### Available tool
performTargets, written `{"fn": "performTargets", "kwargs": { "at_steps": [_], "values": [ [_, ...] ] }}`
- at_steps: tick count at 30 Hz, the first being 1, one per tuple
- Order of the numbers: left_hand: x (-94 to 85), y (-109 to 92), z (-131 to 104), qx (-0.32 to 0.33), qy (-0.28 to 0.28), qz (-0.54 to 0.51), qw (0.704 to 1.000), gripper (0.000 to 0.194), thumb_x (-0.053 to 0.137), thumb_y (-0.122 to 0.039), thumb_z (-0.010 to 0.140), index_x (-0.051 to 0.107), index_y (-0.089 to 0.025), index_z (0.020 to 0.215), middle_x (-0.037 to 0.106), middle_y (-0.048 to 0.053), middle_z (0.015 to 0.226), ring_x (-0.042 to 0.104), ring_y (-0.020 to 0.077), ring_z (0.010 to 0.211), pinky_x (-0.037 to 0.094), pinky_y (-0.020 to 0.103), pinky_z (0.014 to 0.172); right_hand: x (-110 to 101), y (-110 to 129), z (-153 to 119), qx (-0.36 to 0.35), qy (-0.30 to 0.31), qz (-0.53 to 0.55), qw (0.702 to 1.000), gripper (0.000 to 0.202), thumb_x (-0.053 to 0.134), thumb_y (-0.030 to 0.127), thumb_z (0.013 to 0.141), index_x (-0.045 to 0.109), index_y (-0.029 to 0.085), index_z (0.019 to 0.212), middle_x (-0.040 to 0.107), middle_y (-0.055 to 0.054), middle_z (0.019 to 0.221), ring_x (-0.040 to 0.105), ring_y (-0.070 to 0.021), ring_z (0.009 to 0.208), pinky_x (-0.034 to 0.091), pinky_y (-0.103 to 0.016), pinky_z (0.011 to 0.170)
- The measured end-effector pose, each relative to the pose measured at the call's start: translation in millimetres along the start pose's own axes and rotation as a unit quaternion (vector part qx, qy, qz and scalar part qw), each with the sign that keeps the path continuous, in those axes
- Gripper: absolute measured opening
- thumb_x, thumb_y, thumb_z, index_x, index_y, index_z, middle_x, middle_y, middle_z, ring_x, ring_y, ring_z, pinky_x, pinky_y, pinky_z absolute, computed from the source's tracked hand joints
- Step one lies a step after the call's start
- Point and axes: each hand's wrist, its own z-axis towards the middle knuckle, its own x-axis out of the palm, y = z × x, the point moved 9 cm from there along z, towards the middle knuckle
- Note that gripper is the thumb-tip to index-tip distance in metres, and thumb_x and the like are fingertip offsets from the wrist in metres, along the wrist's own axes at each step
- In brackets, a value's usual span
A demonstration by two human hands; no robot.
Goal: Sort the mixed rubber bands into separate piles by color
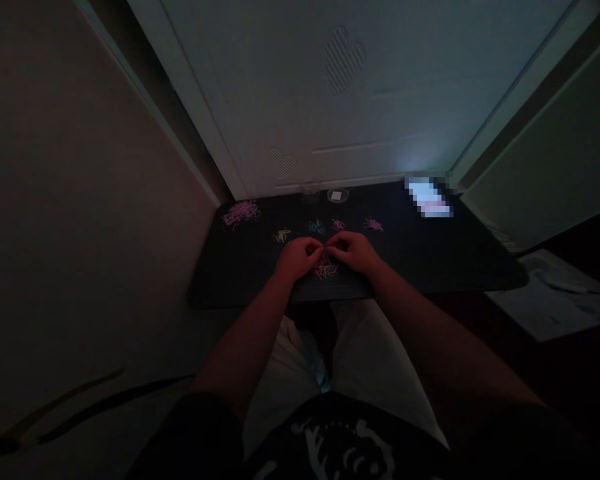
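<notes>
My left hand (296,258) and my right hand (356,252) meet over the dark table, their thumbs and fingertips pinched close together. Whatever is between the fingertips is too small and dim to make out. Just below them lies a mixed pile of small thin pieces (325,269), pink and pale. Beyond the hands are smaller heaps sorted by colour: a cream heap (281,235), a blue heap (316,227), a pink heap (338,225) and a purple-pink heap (373,225).
A larger mixed pink-purple heap (241,213) sits at the table's (445,267) far left corner. At the back edge stand a clear cup (310,191) and a round clear lid (337,195) with a white square. A bright, blurred-out screen (430,198) lies back right. A white panel (280,87) rises behind.
</notes>
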Motion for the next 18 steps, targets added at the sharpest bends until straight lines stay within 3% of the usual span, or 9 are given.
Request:
{"fn": "performTargets", "kwargs": {
  "at_steps": [6, 12, 18],
  "values": [
    [1.2, -2, -1, 0.018, 0.005, -0.009, 1.000, 0.018, 0.054, -0.031, 0.079, 0.067, -0.019, 0.082, 0.068, 0.001, 0.078, 0.059, 0.0135, 0.071, 0.044, 0.025, 0.065, -1, 0, 2, -0.006, -0.012, -0.026, 1.000, 0.013, 0.055, 0.026, 0.075, 0.064, 0.017, 0.073, 0.062, -0.002, 0.069, 0.053, -0.0128, 0.061, 0.040, -0.025, 0.059],
    [-2.7, -2, -2, 0.022, -0.009, -0.018, 1.000, 0.016, 0.054, -0.028, 0.078, 0.065, -0.017, 0.079, 0.067, 0.002, 0.076, 0.058, 0.0129, 0.070, 0.044, 0.024, 0.066, -18, -9, 0, 0.014, -0.090, -0.001, 0.996, 0.013, 0.052, 0.027, 0.076, 0.060, 0.016, 0.073, 0.058, -0.001, 0.066, 0.051, -0.0127, 0.060, 0.040, -0.025, 0.058],
    [-2.9, -2, -2, 0.016, -0.011, -0.022, 1.000, 0.017, 0.054, -0.028, 0.078, 0.066, -0.017, 0.079, 0.067, 0.002, 0.075, 0.058, 0.0128, 0.070, 0.044, 0.024, 0.065, 1, 1, -2, -0.013, 0.005, 0.046, 0.999, 0.024, 0.060, 0.029, 0.070, 0.062, 0.016, 0.089, 0.059, -0.001, 0.069, 0.049, -0.0109, 0.057, 0.039, -0.024, 0.053]
  ]
}}
